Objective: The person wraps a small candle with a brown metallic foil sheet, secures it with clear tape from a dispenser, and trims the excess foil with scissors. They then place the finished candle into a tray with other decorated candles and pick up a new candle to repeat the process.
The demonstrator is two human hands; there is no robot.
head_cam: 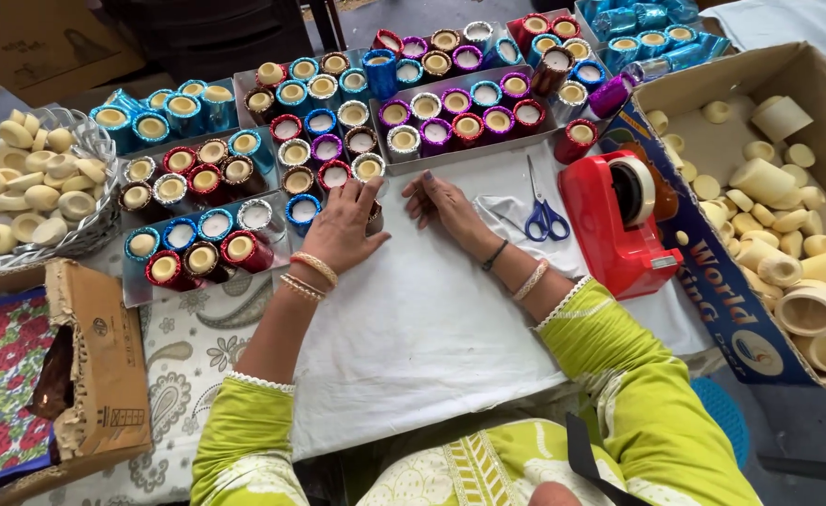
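We look down on a bench spread with a plain white sheet, and at its left edge a paisley-printed cloth shows from under it. Our left hand reaches to the near corner of a metal tray and its fingers curl around a small foil-wrapped cup at the tray's edge, which is mostly hidden by the hand. Our right hand lies open and flat on the white sheet just beside it, holding nothing.

The trays along the far side are packed with foil-wrapped cups in red, blue, purple and silver, each filled with pale wax. Blue-handled scissors lie on the sheet to the right of our right hand, and a red tape dispenser stands just beyond them. A cardboard box at the right holds bare cream-coloured cups, and a wire basket at the far left holds more of them. A smaller brown carton sits at the left near edge, over a floral red cloth.
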